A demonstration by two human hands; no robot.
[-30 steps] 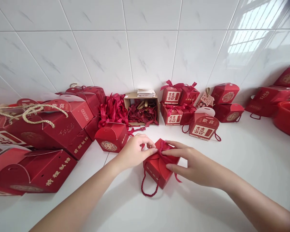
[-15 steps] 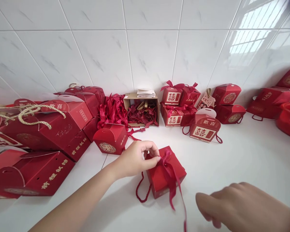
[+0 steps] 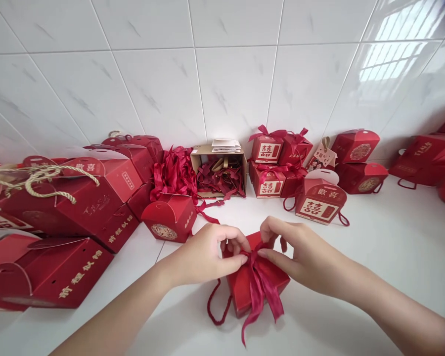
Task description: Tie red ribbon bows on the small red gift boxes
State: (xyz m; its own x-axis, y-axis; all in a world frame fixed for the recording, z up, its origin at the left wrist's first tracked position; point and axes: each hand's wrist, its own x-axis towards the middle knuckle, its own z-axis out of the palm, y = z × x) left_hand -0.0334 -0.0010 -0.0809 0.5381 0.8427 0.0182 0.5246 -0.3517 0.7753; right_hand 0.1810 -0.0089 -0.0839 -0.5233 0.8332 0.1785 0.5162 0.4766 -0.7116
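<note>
A small red gift box [image 3: 241, 291] sits on the white surface in front of me, a dark red cord handle [image 3: 219, 316] looped out at its left. On its top is a bow of crimson ribbon [image 3: 257, 282], its two tails hanging over the near side. My left hand [image 3: 217, 249] pinches the bow's left loop close to the knot. From the other side my right hand [image 3: 292, 252] pinches the right loop between thumb and finger. Both hands rest just above the box lid, and the fingers partly hide the loops.
Large red boxes [image 3: 77, 202] with rope handles are stacked at left. A loose pile of ribbon [image 3: 174, 173] lies beside a cardboard box [image 3: 245, 173] of ribbon pieces. Bow-topped boxes [image 3: 269, 148] and a handled box [image 3: 319, 198] stand behind, near the tiled wall [image 3: 237, 94].
My right hand has come in from the lower right and now pinches the bow's right loop. The ribbon tails have shifted and spread. My left hand keeps its pinch.
</note>
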